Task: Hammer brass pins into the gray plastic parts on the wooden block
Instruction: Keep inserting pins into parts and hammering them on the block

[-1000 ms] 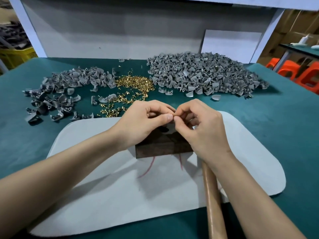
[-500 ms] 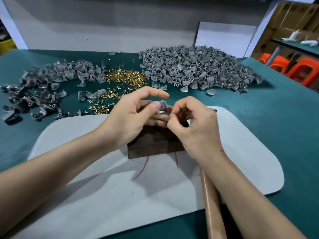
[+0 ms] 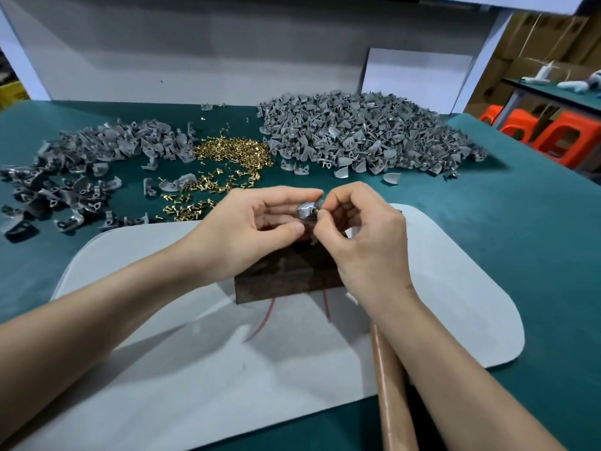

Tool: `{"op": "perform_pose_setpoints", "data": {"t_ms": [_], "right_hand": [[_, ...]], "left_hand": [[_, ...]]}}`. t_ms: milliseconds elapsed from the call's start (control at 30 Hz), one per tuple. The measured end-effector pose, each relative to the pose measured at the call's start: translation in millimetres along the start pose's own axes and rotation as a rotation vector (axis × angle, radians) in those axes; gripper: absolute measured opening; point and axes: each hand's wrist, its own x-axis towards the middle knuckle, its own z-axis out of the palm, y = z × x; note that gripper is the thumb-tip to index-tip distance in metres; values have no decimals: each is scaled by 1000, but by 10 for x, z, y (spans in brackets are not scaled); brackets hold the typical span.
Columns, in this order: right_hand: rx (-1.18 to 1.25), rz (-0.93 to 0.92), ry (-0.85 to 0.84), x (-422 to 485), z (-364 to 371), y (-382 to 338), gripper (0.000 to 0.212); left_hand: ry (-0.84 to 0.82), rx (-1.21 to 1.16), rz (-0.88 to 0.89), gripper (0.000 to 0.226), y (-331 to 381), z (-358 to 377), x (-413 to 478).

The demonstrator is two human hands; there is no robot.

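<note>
The left hand (image 3: 247, 229) was closed in a pinch on a small curved gray plastic part (image 3: 305, 209), held just above the dark wooden block (image 3: 286, 281). A short brass pin (image 3: 316, 209) was gripped by the curled right hand (image 3: 367, 242) and set against the part. Both pieces were judged light, stiff and slippery (the pin especially), so the part is best taken by its edges. A brown wooden hammer handle (image 3: 390, 385) lay nearer than the block.

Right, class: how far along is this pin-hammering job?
Done: cannot tell if the big gray pile is finished. In hand: left hand holds a gray part, right hand pinches a brass pin at it, above the wooden block. Left: hammering; the hammer handle lies under the right forearm, loose pins remain.
</note>
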Motion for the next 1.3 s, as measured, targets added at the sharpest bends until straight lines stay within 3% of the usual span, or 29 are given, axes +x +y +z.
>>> {"op": "perform_pose_setpoints", "data": {"t_ms": [267, 733, 867, 1033, 1300], "right_hand": [[84, 25, -83, 2, -8, -33, 10], [346, 209, -232, -7, -86, -144, 8], [438, 233, -274, 5, -112, -144, 13], [421, 250, -276, 15, -99, -142, 23], [424, 252, -172, 15, -97, -130, 23]], "left_hand": [[21, -101, 16, 14, -32, 24, 9], [-63, -188, -23, 12, -26, -59, 45], [-94, -247, -35, 29, -36, -104, 53], [-79, -271, -32, 38, -57, -112, 64], [-70, -293, -52, 26, -87, -128, 42]]}}
